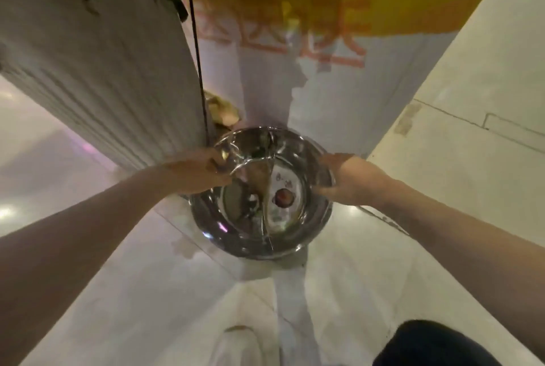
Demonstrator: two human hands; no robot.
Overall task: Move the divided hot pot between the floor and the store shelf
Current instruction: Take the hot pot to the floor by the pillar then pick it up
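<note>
A shiny steel divided hot pot (236,236) sits low over the pale tiled floor in the middle of the view. A curved partition splits it into two halves, and a paper label with a round red picture lies in the right half. My left hand (196,171) grips the pot's left rim. On the opposite side my right hand (349,181) holds the right rim. Both arms reach straight down toward it. Whether the pot's base touches the floor I cannot tell.
A tall white ribbed stack (97,70) rises at the left, with a black cord (196,41) hanging beside it. A yellow and white banner with red print (309,26) stands behind the pot. Crumpled paper (221,109) lies behind the pot. My dark knee (436,345) shows at the bottom right.
</note>
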